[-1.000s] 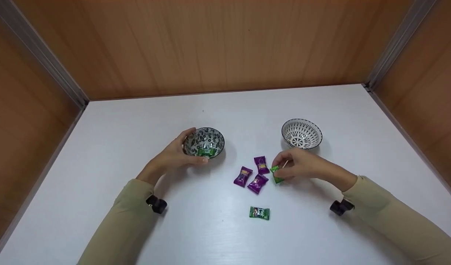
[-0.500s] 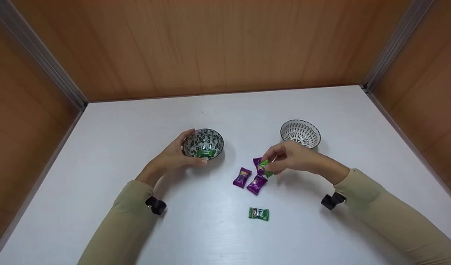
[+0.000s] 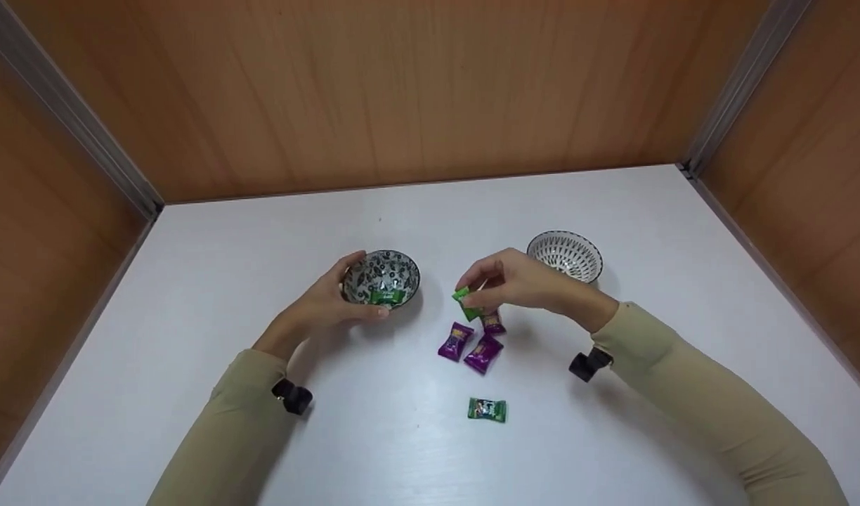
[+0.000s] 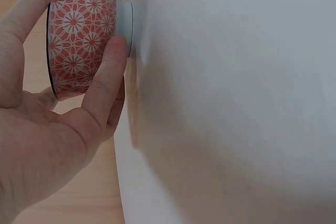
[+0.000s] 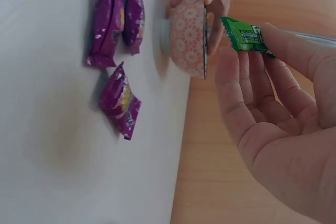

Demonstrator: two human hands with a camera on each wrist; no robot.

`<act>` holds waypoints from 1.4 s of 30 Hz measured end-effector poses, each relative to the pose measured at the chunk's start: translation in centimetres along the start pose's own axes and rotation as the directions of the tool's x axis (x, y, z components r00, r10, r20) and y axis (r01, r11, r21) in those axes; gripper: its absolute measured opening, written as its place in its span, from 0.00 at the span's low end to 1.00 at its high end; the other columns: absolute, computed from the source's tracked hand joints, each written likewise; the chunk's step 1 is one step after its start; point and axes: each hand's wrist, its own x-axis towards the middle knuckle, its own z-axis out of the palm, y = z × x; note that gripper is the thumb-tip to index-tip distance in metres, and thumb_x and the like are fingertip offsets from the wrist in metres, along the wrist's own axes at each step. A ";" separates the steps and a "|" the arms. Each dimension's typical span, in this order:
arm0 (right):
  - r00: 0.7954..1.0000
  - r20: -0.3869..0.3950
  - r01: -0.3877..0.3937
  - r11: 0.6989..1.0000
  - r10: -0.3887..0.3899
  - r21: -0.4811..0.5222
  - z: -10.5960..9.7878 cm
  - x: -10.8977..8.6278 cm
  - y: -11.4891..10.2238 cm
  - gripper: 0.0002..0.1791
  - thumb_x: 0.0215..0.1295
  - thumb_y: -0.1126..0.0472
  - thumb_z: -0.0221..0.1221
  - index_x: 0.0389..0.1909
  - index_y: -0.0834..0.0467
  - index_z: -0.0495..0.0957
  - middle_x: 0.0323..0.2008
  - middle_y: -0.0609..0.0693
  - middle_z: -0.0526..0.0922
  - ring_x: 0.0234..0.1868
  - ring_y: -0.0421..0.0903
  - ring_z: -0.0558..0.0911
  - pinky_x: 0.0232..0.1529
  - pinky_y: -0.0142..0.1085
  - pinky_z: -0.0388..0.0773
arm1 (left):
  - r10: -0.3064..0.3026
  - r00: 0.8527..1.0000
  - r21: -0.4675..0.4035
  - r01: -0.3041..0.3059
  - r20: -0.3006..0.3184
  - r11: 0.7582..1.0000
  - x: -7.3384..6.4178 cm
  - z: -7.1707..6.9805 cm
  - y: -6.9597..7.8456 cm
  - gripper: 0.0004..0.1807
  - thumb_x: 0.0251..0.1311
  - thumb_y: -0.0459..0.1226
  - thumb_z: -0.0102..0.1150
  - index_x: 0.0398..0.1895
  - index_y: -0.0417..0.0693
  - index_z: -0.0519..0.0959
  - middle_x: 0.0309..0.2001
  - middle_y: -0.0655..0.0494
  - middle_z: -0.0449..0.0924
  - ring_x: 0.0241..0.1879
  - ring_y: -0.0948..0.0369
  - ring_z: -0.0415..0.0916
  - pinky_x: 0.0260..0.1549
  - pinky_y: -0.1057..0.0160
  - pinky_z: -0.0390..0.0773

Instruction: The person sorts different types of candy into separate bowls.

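My left hand [image 3: 329,299] grips the side of a small bowl [image 3: 381,270], its inside dark-patterned. In the left wrist view the bowl's outside [image 4: 79,30] is red with white flowers, and its foot is near the white table. A green wrapped candy [image 3: 386,297] lies in this bowl. My right hand [image 3: 518,284] pinches another green wrapped candy [image 5: 244,35] between thumb and fingers, held above the table to the right of the bowl. Below that hand lie three purple wrapped candies [image 3: 456,341], one partly covered in the head view.
A second bowl [image 3: 567,253], white with dark strokes inside, stands at the right behind my right hand. A further green candy [image 3: 487,410] lies nearer the front of the white table [image 3: 374,457]. Wooden panels [image 3: 416,91] enclose the back and sides.
My right hand has lifted the green candy from beside the purple ones and carried it left, toward the held bowl. The left hand keeps its grip, nearly still.
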 end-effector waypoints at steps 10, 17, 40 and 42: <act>0.999 -0.022 0.049 0.999 -0.049 0.005 1.1 3.6 -1.8 0.12 0.67 0.59 0.68 0.49 0.56 0.86 0.43 0.53 0.86 0.42 0.50 0.85 0.48 0.47 0.84 | -0.032 0.999 0.037 0.032 -0.002 0.999 0.3 -0.7 0.2 0.69 0.39 0.51 0.85 0.82 0.61 0.47 0.80 0.45 0.48 0.78 0.45 0.45 0.74 0.40 0.47; 0.998 -0.046 0.050 0.999 -0.050 0.001 1.2 4.7 -2.2 0.14 0.67 0.60 0.67 0.52 0.56 0.85 0.44 0.52 0.87 0.44 0.51 0.86 0.47 0.42 0.85 | -0.065 0.998 0.060 0.064 0.003 0.996 1.0 -0.3 0.5 0.68 0.40 0.52 0.85 0.82 0.64 0.47 0.79 0.47 0.48 0.78 0.46 0.46 0.73 0.38 0.48; 0.986 -0.158 0.068 0.994 -0.053 0.088 4.5 9.4 -1.9 0.15 0.66 0.62 0.68 0.53 0.59 0.86 0.47 0.51 0.85 0.45 0.48 0.84 0.46 0.42 0.85 | -0.046 0.999 0.034 0.046 -0.011 0.998 0.0 -1.0 0.0 0.68 0.39 0.54 0.84 0.82 0.64 0.48 0.79 0.50 0.48 0.76 0.47 0.49 0.73 0.40 0.51; 0.984 -0.167 0.073 0.995 -0.060 0.073 4.7 9.6 -1.9 0.15 0.67 0.62 0.68 0.53 0.59 0.85 0.47 0.50 0.85 0.44 0.48 0.84 0.45 0.42 0.85 | -0.046 0.999 0.038 0.046 -0.010 0.998 0.0 -1.1 0.1 0.69 0.38 0.55 0.84 0.82 0.64 0.48 0.79 0.50 0.48 0.76 0.47 0.49 0.73 0.40 0.51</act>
